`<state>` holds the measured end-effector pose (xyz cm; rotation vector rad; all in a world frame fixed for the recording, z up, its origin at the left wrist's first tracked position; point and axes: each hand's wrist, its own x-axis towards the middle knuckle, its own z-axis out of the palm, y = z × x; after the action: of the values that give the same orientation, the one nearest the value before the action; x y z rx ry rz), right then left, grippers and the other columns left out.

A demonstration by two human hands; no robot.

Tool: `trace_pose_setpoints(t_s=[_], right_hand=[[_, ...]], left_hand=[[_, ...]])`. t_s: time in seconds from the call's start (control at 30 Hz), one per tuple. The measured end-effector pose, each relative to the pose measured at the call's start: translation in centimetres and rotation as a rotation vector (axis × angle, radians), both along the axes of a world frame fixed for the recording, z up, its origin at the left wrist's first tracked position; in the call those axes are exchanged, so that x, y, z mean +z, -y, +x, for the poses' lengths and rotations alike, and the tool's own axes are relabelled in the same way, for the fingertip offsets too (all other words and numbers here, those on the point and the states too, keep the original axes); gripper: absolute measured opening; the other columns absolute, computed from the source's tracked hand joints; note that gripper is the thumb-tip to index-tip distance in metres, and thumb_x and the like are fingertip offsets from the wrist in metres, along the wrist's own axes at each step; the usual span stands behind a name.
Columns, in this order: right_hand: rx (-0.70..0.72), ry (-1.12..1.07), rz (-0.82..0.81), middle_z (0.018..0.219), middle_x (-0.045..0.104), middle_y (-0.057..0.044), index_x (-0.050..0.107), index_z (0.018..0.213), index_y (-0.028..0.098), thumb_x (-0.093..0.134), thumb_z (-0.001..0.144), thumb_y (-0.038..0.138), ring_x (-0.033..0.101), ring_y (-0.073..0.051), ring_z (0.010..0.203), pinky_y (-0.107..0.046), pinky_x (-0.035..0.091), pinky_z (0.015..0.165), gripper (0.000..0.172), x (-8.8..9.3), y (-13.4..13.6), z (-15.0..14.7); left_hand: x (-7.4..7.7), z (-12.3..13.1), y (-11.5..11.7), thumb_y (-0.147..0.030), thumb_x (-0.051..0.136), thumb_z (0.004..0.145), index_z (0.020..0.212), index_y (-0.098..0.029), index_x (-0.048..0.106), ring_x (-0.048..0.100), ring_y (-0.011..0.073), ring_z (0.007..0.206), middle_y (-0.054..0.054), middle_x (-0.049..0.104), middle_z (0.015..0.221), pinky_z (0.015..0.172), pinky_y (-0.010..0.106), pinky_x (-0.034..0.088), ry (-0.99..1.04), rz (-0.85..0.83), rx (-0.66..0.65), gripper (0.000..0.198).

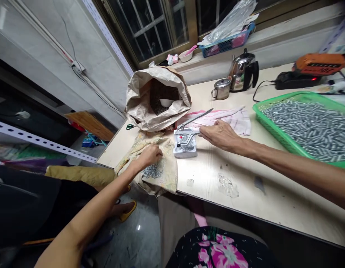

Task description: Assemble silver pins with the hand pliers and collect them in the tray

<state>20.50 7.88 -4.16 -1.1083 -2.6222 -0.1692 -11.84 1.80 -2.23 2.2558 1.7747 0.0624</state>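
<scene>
My left hand (152, 155) is closed, fingers curled together, over a patterned yellowish cloth (169, 173) at the table's near left edge. Whatever its fingertips hold is too small to make out. Just below that hand lies a pile of small grey metal pins (152, 171) on the cloth. My right hand (221, 136) grips the handle of a metal toggle clamp (189, 134), which has a red tip. The clamp is mounted on a small white block (185, 154). A long flat metal bar (198, 117) slants up from behind the clamp.
A large open paper sack (136, 98) holds dark granules and a white scoop (166, 102). At right stands a green tray (289, 139) full of metal pins. A pink-white towel (239, 121), metal cup (221, 89), kettle (243, 70) and orange battery (319, 64) lie behind.
</scene>
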Motion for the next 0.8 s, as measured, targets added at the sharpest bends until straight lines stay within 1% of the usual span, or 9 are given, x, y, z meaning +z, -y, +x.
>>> trace_pose_setpoints(t_s=[0.07,0.17,0.3,0.4,0.5,0.6,0.63,0.7,0.8], right_hand=[[-0.051,-0.060,0.040,0.069,0.062,-0.002,0.054,0.084,0.021,0.037,0.102,0.036,0.041,-0.016,0.056,-0.031,0.026,0.067,0.028,0.0,0.5,0.2],[-0.077,-0.139,0.098,0.068,0.058,-0.002,0.053,0.083,0.021,0.035,0.102,0.038,0.043,-0.017,0.058,-0.031,0.030,0.068,0.032,0.1,2.5,1.3],[-0.001,-0.205,0.103,0.064,0.053,0.000,0.050,0.078,0.022,0.037,0.104,0.037,0.045,-0.016,0.060,-0.030,0.034,0.071,0.033,-0.1,7.1,4.2],[0.029,-0.218,0.070,0.066,0.054,0.002,0.051,0.078,0.021,0.039,0.104,0.032,0.045,-0.014,0.060,-0.029,0.036,0.078,0.030,-1.3,10.6,6.3],[0.007,-0.174,0.023,0.067,0.055,0.004,0.052,0.078,0.021,0.039,0.104,0.028,0.045,-0.012,0.060,-0.029,0.036,0.079,0.030,-3.0,13.3,7.5],[-0.029,-0.114,0.009,0.066,0.055,0.004,0.054,0.078,0.021,0.039,0.103,0.024,0.045,-0.012,0.060,-0.030,0.035,0.079,0.029,-4.7,15.1,7.8],[-0.039,-0.097,0.019,0.065,0.054,0.005,0.054,0.078,0.020,0.040,0.103,0.022,0.045,-0.012,0.059,-0.031,0.035,0.080,0.029,-5.2,15.5,7.8],[-0.053,-0.076,0.048,0.064,0.053,0.005,0.055,0.077,0.020,0.042,0.101,0.017,0.044,-0.012,0.059,-0.032,0.034,0.083,0.028,-5.8,16.2,7.6],[-0.076,-0.079,0.084,0.063,0.052,0.005,0.056,0.078,0.019,0.043,0.099,0.010,0.044,-0.012,0.059,-0.033,0.034,0.086,0.026,-6.1,16.7,7.3]], left_hand=[[-0.4,-0.4,2.1,-0.012,0.064,0.074,0.068,-0.018,0.070,0.057,0.0199,0.080,0.005,0.063,0.074,0.074,0.028,0.042,-0.071,-0.065,-0.094,0.011],[-0.6,-0.7,3.8,-0.013,0.060,0.085,0.066,-0.018,0.065,0.054,0.0209,0.085,0.006,0.061,0.078,0.076,0.030,0.041,-0.229,-0.101,-0.239,0.020],[-1.4,-1.1,4.1,-0.012,0.054,0.092,0.068,-0.017,0.060,0.052,0.0224,0.083,0.008,0.059,0.079,0.072,0.032,0.039,-0.424,-0.025,-0.410,0.025],[-2.0,-1.5,4.1,-0.009,0.053,0.092,0.073,-0.016,0.062,0.054,0.0242,0.086,0.011,0.062,0.083,0.074,0.034,0.039,-0.438,0.020,-0.453,0.022],[-2.0,-1.1,4.3,-0.012,0.052,0.092,0.074,-0.015,0.065,0.056,0.0253,0.086,0.012,0.065,0.084,0.076,0.035,0.041,-0.358,0.060,-0.365,0.023],[-1.9,1.3,5.4,-0.023,0.055,0.090,0.080,-0.017,0.069,0.060,0.0229,0.084,0.009,0.068,0.086,0.078,0.033,0.044,-0.010,0.084,-0.124,0.019],[-2.0,2.6,6.0,-0.027,0.057,0.088,0.081,-0.017,0.070,0.061,0.0211,0.081,0.008,0.069,0.084,0.076,0.030,0.045,0.150,0.053,-0.017,0.018],[-2.5,5.7,7.4,-0.034,0.061,0.084,0.081,-0.018,0.071,0.061,0.0176,0.071,0.004,0.069,0.076,0.068,0.026,0.046,0.463,-0.113,0.179,0.020],[-4.1,10.0,9.2,-0.042,0.066,0.078,0.080,-0.015,0.072,0.058,0.0157,0.065,0.004,0.068,0.071,0.062,0.025,0.044,0.746,-0.320,0.324,0.028]])
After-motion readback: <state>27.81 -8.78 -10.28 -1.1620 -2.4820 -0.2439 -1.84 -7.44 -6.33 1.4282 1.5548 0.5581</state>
